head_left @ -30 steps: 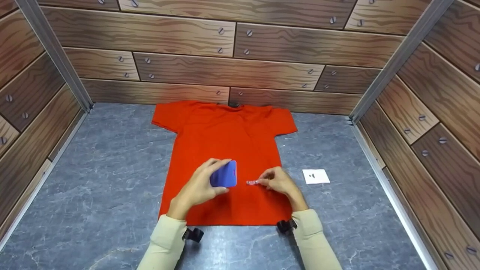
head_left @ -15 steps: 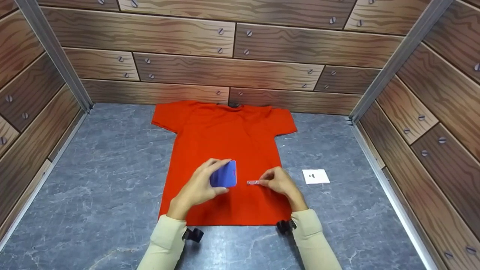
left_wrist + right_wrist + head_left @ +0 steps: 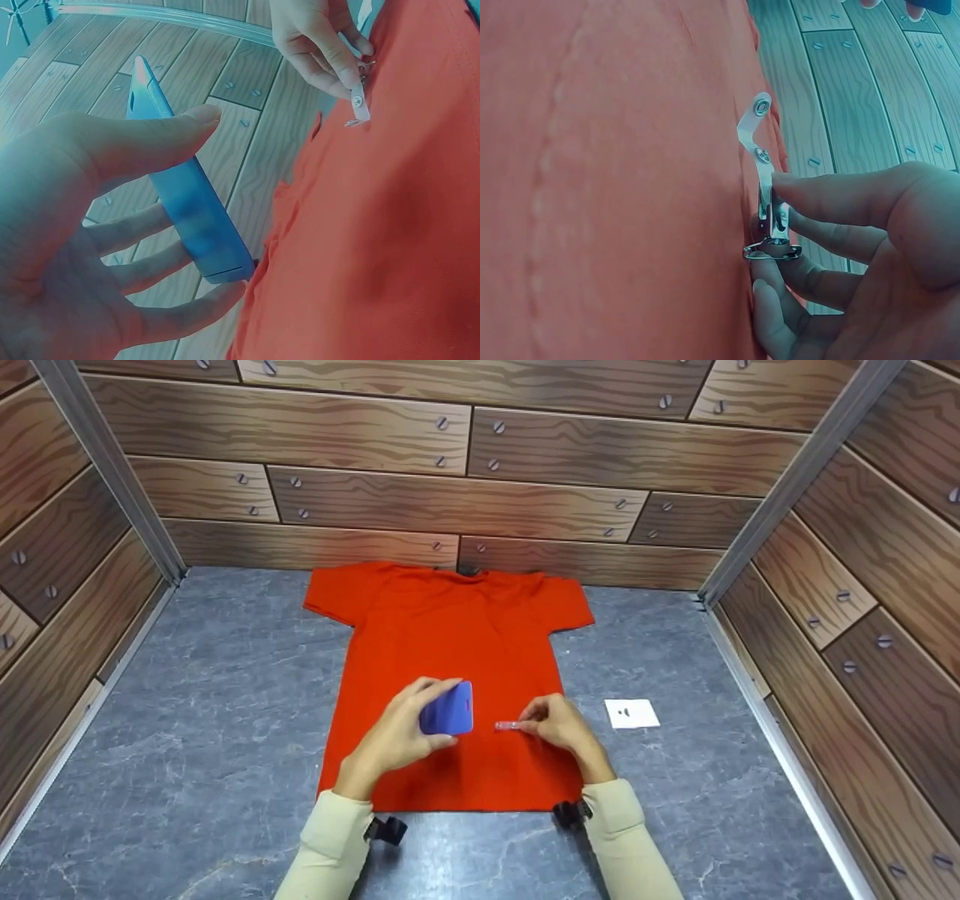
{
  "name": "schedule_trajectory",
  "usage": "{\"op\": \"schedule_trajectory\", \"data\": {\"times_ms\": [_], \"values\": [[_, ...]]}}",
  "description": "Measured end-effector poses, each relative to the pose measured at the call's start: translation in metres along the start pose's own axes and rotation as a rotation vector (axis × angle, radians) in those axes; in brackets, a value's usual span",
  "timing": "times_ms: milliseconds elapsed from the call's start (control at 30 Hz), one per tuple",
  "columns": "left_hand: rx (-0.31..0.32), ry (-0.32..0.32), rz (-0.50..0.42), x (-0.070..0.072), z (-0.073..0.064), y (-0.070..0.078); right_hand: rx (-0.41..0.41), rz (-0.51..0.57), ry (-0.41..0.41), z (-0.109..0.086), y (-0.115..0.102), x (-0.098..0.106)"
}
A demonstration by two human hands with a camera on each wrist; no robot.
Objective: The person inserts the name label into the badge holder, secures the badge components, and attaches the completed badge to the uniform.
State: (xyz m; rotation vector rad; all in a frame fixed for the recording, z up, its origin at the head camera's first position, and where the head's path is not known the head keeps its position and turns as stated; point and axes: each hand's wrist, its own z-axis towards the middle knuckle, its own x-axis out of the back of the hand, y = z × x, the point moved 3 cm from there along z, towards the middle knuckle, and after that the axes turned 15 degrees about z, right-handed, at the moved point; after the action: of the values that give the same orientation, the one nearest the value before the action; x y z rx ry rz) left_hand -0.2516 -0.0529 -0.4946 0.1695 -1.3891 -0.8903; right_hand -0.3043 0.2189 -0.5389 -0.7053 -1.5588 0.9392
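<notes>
My left hand (image 3: 390, 735) holds a flat blue badge holder (image 3: 450, 710) on edge above the red T-shirt (image 3: 450, 637). In the left wrist view, thumb and fingers grip the badge holder (image 3: 199, 217) by its opposite edges; a slot shows near one end. My right hand (image 3: 559, 725) pinches a small badge clip (image 3: 506, 726) over the shirt's lower right. The right wrist view shows the badge clip (image 3: 763, 161) has a metal jaw and wire loop, plus a bent clear strap with snap studs. Its gripped part is partly hidden by the fingers. Clip and holder are apart.
A white card (image 3: 632, 713) with small dark marks lies right of the shirt. The grey marbled surface (image 3: 225, 682) surrounds the shirt. Wood-patterned panels (image 3: 375, 495) wall in the back and both sides, with metal rails at the corners.
The badge clip's strap has turned slightly in my right fingers, its free end shifting a touch to the right. My left hand and the badge holder stay in place.
</notes>
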Motion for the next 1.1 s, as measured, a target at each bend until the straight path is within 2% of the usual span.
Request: {"op": "schedule_trajectory", "data": {"times_ms": [367, 800, 1100], "values": [[-0.004, 0.011, -0.002, 0.0001, -0.0003, 0.0004, 0.03, -0.014, 0.005, -0.0004, -0.0003, 0.0], [0.009, 0.004, 0.011, 0.0001, -0.0005, 0.0007, 0.005, -0.013, 0.033, 0.0009, 0.0014, -0.0004], [-0.003, 0.012, 0.011, 0.0005, 0.0005, 0.0005, 0.02, -0.015, 0.088, 0.0004, -0.0004, 0.0]]}}
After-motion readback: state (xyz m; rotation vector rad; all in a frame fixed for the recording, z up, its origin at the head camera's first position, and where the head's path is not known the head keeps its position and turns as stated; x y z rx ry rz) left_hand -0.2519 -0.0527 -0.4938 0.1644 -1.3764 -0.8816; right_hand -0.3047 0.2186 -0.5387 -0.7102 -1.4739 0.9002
